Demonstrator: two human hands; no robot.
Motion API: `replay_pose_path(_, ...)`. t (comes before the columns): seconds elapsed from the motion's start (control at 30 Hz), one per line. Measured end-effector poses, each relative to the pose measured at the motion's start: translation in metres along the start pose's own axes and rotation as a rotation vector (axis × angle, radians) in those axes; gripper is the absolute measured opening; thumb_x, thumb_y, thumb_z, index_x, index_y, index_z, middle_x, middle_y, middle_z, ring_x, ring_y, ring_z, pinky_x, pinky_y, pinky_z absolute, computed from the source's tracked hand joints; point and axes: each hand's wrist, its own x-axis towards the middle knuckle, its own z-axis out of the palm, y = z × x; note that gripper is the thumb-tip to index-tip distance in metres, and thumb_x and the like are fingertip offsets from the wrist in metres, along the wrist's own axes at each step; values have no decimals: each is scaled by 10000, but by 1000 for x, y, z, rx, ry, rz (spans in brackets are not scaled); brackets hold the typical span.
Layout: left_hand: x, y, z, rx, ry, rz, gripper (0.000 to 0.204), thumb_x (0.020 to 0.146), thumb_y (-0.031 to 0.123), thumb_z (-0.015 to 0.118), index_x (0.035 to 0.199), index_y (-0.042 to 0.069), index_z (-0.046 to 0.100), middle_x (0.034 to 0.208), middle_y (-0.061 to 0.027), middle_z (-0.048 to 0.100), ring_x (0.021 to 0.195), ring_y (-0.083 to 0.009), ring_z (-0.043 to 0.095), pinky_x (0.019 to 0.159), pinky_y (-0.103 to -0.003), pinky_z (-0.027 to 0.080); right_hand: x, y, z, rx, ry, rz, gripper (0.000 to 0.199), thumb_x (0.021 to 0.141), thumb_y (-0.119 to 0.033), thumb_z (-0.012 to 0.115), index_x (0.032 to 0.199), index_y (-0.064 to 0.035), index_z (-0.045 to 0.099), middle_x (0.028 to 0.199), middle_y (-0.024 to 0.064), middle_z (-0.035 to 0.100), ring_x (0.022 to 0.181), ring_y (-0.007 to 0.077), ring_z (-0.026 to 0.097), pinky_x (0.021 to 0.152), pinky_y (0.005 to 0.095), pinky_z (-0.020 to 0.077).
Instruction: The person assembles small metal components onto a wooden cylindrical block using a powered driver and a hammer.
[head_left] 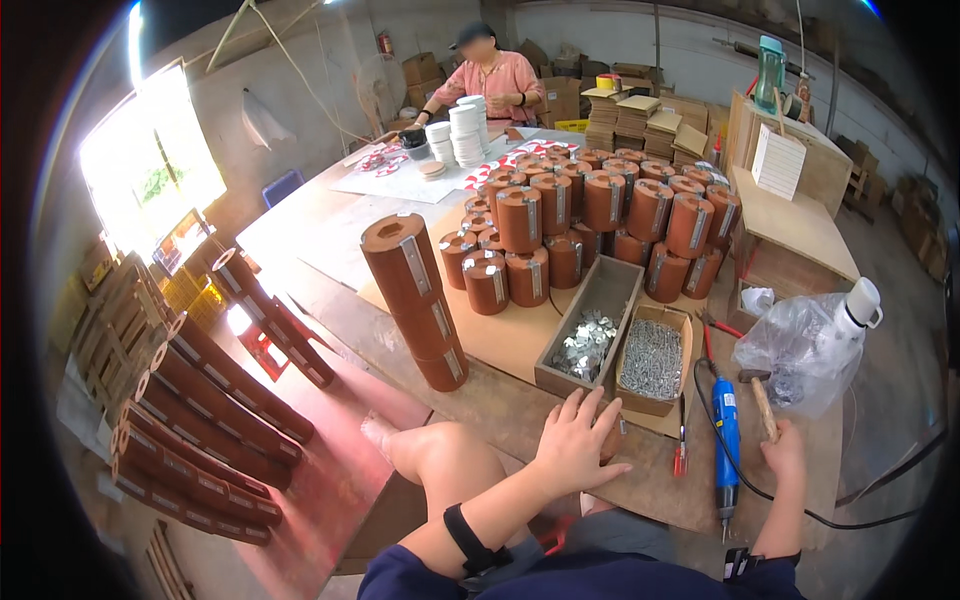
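My left hand [577,440] is open, its fingers spread above the near edge of the wooden table. Partly hidden beneath it is a reddish-brown piece [617,432]; I cannot tell whether the hand touches it. My right hand [785,452] is closed round the wooden handle of a hammer [764,407], whose dark head lies toward the far side. Just left of the hammer lies a blue electric screwdriver [726,425] with a black cord. A wooden tray [552,372] of metal plates and a carton [655,400] of screws stand beyond my left hand.
Brown cylinders with metal strips [520,222] are stacked mid-table; one tall column [418,300] stands nearer. Long joined columns [215,420] lean at left. Red-handled pliers [722,325], a plastic bag [790,350] and a white flask [858,303] lie right. A person [500,80] stands across the table.
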Motion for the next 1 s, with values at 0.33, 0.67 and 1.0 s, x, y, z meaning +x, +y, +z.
replay_pose_path(0.33,3,-10,-8,-158,-160,-16,966,630,419,766,1369,18,289,1333,-226,353,1193,-403,389,962,-439,397,-16,-128,13,460,188,-536,225,750,-87,651,941,5,577,922,150,563,858,308,561,769,350,456)
replay_pose_path(0.67,-21,-32,12,-791,13,-166,1131,542,297,872,1394,-2,191,1274,-226,446,1186,-335,472,971,-382,411,-55,-212,82,472,-68,-1176,397,790,-247,637,1083,10,562,1121,180,555,1018,349,532,883,410,426)
replay_pose_path(1.0,-25,-29,-10,-629,-38,-326,960,546,257,848,1303,-20,328,1205,-245,488,1129,-368,501,921,-394,442,-48,-209,89,759,-342,-902,581,791,-215,669,1252,30,413,1228,209,452,1129,334,484,956,393,392)
